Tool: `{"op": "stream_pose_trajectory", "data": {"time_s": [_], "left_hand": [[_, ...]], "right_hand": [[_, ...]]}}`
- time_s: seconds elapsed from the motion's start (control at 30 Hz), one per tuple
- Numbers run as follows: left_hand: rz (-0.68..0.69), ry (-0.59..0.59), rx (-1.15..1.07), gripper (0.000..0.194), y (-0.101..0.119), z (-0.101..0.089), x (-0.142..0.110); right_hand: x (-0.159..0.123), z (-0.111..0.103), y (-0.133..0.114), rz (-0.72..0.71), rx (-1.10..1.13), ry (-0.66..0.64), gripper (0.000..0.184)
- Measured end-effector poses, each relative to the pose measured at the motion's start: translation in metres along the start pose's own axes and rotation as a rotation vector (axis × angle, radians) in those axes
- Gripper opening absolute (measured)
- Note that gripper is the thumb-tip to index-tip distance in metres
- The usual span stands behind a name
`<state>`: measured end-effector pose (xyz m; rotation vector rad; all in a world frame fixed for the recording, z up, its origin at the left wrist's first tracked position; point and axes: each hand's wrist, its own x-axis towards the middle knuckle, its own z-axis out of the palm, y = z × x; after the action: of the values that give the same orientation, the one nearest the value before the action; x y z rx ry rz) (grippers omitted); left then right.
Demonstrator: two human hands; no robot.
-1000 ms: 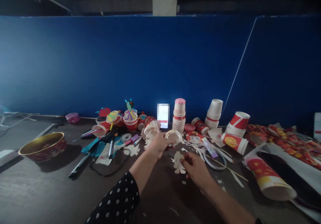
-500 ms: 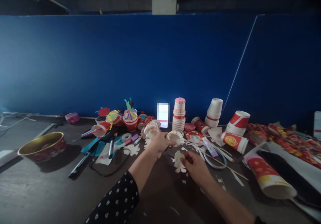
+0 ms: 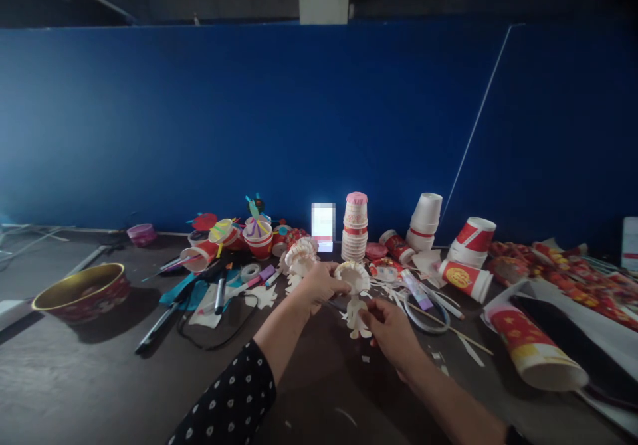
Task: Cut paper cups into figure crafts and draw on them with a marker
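Left hand (image 3: 321, 284) and right hand (image 3: 391, 333) hold a paper cut-out figure (image 3: 355, 315).
The left pinches its fluted top (image 3: 352, 275); the right grips its lower body above the worktop (image 3: 74, 372).

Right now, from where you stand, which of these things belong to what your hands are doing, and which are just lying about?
In use: left hand, right hand, ruffled paper figure.
Lying about: stacked paper cups, gold-lined red bowl, tape roll, marker.

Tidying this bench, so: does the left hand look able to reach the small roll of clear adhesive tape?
Probably yes. The left hand sits close to the tape roll, and only a slim purple-capped marker lies low beside it, easily passed over. It is at the white paper figure, though, and may need to let go.
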<state>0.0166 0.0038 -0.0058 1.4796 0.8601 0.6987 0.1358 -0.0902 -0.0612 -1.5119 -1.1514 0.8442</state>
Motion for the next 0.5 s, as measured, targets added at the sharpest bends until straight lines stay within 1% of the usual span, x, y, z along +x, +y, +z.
{"op": "stream_pose_trajectory", "data": {"time_s": [0.13, 0.33, 0.5], "left_hand": [[-0.032, 0.002, 0.032, 0.019, 0.0028, 0.0008, -0.0023], [-0.026, -0.005, 0.061, 0.016, 0.0049, 0.0016, -0.0042], [-0.036, -0.005, 0.066, 0.019, 0.0056, 0.0024, -0.0049]], "right_hand": [[-0.0001, -0.0005, -0.0005, -0.001, 0.006, 0.002, 0.017], [-0.0011, -0.0003, -0.0028, -0.005, 0.008, 0.012, 0.018], [-0.0011, -0.0003, -0.0019, 0.000, 0.024, 0.041, 0.020]]}}
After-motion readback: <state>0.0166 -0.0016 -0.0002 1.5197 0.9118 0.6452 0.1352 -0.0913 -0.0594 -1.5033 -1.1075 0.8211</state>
